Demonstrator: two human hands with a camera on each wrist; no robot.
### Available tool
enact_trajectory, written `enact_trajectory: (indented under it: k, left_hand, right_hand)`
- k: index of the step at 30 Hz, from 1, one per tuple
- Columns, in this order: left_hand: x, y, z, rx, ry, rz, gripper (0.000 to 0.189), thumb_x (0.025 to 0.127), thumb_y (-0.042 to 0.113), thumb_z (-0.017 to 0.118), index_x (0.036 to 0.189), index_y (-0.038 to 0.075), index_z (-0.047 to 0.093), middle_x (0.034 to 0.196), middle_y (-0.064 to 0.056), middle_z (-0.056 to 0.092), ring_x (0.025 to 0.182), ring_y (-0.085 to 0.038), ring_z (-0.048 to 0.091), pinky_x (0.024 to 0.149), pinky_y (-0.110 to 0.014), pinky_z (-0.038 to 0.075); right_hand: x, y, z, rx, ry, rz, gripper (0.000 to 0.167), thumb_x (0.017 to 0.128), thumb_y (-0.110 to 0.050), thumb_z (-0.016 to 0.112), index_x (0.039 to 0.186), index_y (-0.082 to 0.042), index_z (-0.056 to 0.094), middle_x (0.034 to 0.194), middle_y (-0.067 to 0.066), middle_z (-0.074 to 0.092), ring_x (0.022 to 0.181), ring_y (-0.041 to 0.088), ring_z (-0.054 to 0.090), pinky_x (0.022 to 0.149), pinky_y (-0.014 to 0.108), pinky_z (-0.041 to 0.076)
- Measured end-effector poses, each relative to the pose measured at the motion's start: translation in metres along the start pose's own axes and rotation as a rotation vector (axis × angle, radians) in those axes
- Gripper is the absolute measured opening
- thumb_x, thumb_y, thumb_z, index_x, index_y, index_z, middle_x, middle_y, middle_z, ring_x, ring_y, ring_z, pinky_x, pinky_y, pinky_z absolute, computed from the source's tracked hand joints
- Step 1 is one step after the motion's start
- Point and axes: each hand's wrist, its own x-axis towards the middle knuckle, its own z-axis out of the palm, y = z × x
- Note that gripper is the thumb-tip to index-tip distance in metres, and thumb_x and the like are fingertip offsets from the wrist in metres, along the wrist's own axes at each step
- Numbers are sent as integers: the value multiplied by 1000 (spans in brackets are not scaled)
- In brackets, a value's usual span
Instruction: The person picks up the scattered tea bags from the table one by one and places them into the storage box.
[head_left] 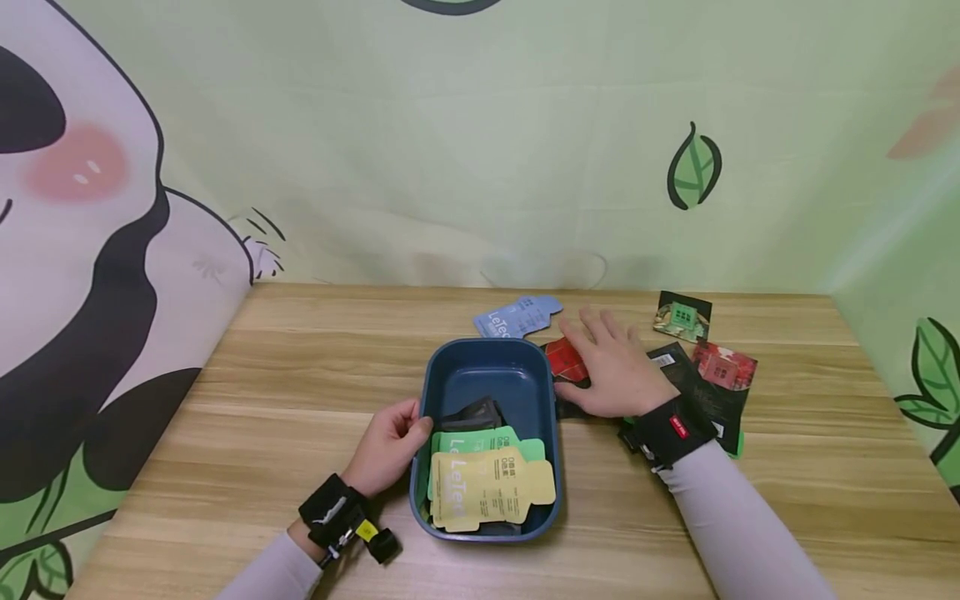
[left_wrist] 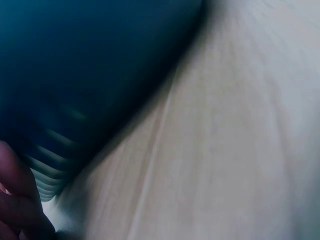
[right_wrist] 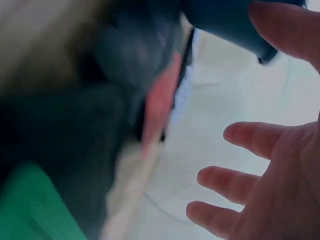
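A dark blue rectangular bin [head_left: 491, 354] stands on the table. My left hand [head_left: 386, 446] holds its left rim, thumb on top and fingers against the outer wall; the left wrist view shows the fingers [left_wrist: 17, 195] beside the ribbed wall. Inside the bin lie a yellow bottle-shaped sachet [head_left: 480, 492], green sachets [head_left: 472, 440] and a black packet [head_left: 468, 414]. My right hand [head_left: 618, 367] hovers by the right rim with fingers spread, over a red and black packet [head_left: 564, 360] that it partly hides. In the right wrist view its fingers [right_wrist: 250, 137] are empty.
A blue bottle-shaped sachet [head_left: 517, 317] lies behind the bin. Right of my right hand are a black packet with a green picture [head_left: 682, 315], one with a red picture [head_left: 726, 367] and more black packets [head_left: 712, 404]. A printed cloth wall [head_left: 450, 167] rises behind the table.
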Motion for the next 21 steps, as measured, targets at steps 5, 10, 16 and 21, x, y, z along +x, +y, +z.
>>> enact_trajectory:
  k: [5, 10, 16, 21]
  left_hand:
    - [0, 2, 0, 8, 0, -6, 27, 101, 4, 55, 75, 6, 48, 63, 4, 41, 59, -5, 43, 54, -21, 32]
    - [0, 2, 1, 2, -9, -7, 27, 101, 5, 55, 75, 5, 49, 63, 4, 41, 59, -5, 43, 54, -21, 32]
    - [0, 2, 0, 6, -5, -10, 27, 101, 5, 55, 75, 5, 48, 63, 4, 41, 60, -6, 43, 54, -21, 32]
    - [0, 3, 0, 5, -2, -6, 27, 101, 5, 55, 75, 5, 48, 64, 4, 41, 60, -6, 43, 55, -21, 32]
  right_hand:
    - [2, -5, 13, -19, -14, -17, 79, 91, -46, 69, 159, -17, 40, 166, 23, 30, 152, 54, 26, 113, 79, 24]
    - [1, -11, 17, -37, -20, -37, 71, 93, -40, 70, 157, -20, 45, 164, 22, 34, 149, 51, 36, 114, 76, 26]
    - [0, -14, 18, -31, -22, -17, 65, 92, -38, 73, 150, -18, 54, 156, 20, 47, 138, 47, 51, 116, 73, 28]
    - [1, -13, 18, -42, 22, -16, 60, 89, -38, 76, 141, -14, 61, 133, 17, 59, 119, 42, 59, 108, 60, 44]
